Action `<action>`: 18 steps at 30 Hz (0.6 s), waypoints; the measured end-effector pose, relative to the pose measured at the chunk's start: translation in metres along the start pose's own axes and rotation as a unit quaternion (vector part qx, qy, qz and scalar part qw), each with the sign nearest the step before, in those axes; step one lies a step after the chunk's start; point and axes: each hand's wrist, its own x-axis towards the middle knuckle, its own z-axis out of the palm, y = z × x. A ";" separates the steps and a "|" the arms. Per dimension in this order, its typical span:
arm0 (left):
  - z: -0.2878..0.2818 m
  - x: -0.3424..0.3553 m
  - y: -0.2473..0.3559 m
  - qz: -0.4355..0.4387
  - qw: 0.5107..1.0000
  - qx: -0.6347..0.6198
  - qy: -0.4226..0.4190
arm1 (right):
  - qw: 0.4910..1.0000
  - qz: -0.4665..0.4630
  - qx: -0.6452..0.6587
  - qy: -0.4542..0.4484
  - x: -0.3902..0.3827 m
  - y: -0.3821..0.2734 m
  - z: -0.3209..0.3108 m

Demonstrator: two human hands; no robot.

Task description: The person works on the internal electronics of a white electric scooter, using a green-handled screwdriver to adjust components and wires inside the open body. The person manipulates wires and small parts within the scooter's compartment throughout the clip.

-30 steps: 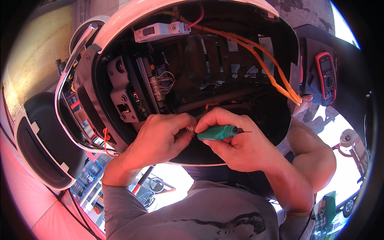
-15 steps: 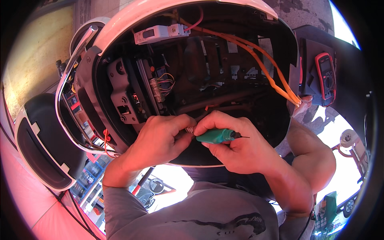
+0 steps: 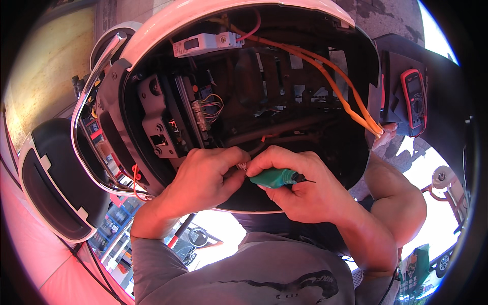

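Over the near side of the open scooter body (image 3: 305, 6), my hands meet fingertip to fingertip. My left hand (image 3: 206, 175) is closed in a pinch on a small pale, ridged connector (image 3: 242, 166), mostly covered by the fingers. Wrapped in my right hand (image 3: 310, 185) is a green tool (image 3: 272, 178) with a black end and a thin dark pin pointing right, away from the connector. The right index finger and thumb reach to the connector's edge; whether they grip it too is hidden.
A white circuit breaker (image 3: 206, 44) hangs at the far rim, with orange cables (image 3: 348, 104) running to the right. Thin wires (image 3: 211, 104) enter a connector inside the body. A red multimeter (image 3: 416, 101) lies on a dark surface at right. A black seat (image 3: 66, 183) is at left.
The green tool has tipped slightly, its pin end a little lower. Both hands stay nearly in place, the left still pinching the connector.
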 end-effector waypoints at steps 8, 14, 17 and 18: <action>0.001 -0.001 -0.001 0.011 1.000 0.002 0.005 | 1.000 -0.005 -0.012 -0.002 0.000 0.000 0.000; 0.000 0.000 -0.001 0.008 1.000 0.004 0.002 | 1.000 -0.003 -0.013 -0.002 0.000 0.000 0.000; 0.000 -0.001 -0.001 0.007 1.000 0.006 0.002 | 1.000 0.002 -0.014 -0.002 0.000 0.000 0.000; 0.000 -0.001 -0.001 0.007 1.000 0.007 0.002 | 1.000 0.001 -0.012 -0.003 0.000 0.000 0.000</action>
